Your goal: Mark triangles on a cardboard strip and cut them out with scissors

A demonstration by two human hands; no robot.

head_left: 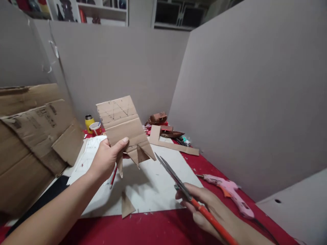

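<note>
My left hand point(106, 158) grips a piece of brown cardboard point(125, 126) above the table, thumb on its front face. Pencilled zigzag lines run along the far edge of this piece, and pointed teeth are cut into its near edge. In my right hand point(201, 204) is a pair of scissors point(176, 177) with orange-red handles. Their blades are slightly parted, and the tips lie just right of the cardboard without touching it. A cut-off cardboard triangle point(127, 206) rests on the white sheet below.
A pink glue gun point(231, 192) lies on the red tablecloth at right. Large cardboard sheets point(33, 136) lean at left. Behind the white board point(163, 190) are an L-shaped cardboard strip point(176, 147), model boats point(158, 118), a paper cup point(95, 129) and a yellow bottle point(89, 123). A pencil point(113, 178) lies under my left hand.
</note>
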